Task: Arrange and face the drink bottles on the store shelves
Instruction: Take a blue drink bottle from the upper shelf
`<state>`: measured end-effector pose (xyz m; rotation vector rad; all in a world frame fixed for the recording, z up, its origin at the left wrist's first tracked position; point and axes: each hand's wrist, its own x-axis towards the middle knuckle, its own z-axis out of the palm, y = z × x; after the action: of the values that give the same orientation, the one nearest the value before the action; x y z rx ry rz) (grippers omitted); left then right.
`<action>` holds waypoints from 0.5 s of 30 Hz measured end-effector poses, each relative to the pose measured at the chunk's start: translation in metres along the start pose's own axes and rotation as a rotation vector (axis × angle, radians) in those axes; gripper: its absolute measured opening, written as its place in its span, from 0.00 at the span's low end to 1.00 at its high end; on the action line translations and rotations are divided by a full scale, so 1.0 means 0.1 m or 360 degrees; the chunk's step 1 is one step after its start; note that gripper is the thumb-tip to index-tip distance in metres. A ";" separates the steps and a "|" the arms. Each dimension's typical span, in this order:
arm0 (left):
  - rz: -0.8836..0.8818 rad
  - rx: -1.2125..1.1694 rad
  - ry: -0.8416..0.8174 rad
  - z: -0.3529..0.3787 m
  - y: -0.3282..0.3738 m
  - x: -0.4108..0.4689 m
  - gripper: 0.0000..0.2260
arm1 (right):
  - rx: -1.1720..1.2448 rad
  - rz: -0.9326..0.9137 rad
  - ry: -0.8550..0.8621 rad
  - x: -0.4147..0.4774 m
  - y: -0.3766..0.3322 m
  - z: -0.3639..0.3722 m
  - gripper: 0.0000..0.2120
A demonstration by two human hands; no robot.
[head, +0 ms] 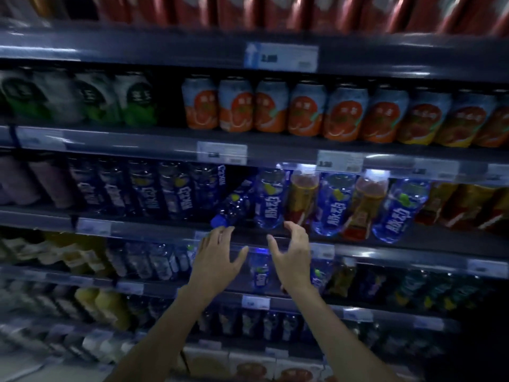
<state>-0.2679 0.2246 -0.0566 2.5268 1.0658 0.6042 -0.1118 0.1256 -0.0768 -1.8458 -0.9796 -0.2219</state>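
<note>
Both bare hands were raised in front of the third shelf from the top, empty. The left hand [217, 257] was open, fingers spread, fingertips just below the blue cap of a toppled dark-blue plastic bottle [234, 206] that lay tilted, cap pointing out and down-left over the grey metal shelf edge [154, 234]; contact between fingertips and cap could not be told. The right hand [293, 255] was open too, fingers curled in a loose claw, just below an upright clear-blue plastic bottle with white lettering [270, 199], not gripping it. Right of that bottle the row was mixed: an amber tea bottle with red-and-gold label [303, 197], another clear-blue bottle [334, 202], a second amber tea bottle [366, 205], a third clear-blue bottle [399, 208], the last few leaning. Left of the toppled bottle stood a neat row of dark-blue labelled bottles [143, 188]. One shelf up sat a row of orange-and-pale-blue drink cans [303, 111], with green-and-white cans [91, 97] to their left. White price tags [221, 153] were clipped to the shelf fronts. The picture was dim and motion-blurred; label text unreadable.
</note>
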 end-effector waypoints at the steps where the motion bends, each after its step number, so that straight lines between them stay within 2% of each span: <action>1: -0.0005 -0.0020 0.0003 -0.02 -0.09 0.00 0.29 | -0.0054 -0.0012 -0.0049 -0.03 -0.04 0.10 0.25; 5: -0.0002 -0.0026 0.0022 -0.04 -0.38 0.01 0.27 | -0.0452 -0.0153 -0.0078 -0.10 -0.01 0.33 0.25; 10: -0.0016 0.0057 -0.0003 -0.03 -0.61 0.08 0.29 | -0.0872 -0.0386 -0.0089 -0.17 0.13 0.42 0.24; 15: 0.0050 0.0201 0.0022 0.01 -0.69 0.12 0.30 | -0.1021 -0.0443 -0.0142 -0.19 0.15 0.42 0.25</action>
<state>-0.3008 0.2791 -0.0855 2.6555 1.1034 0.5807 -0.1250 0.1479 -0.1180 -2.2971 -1.3343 -0.6929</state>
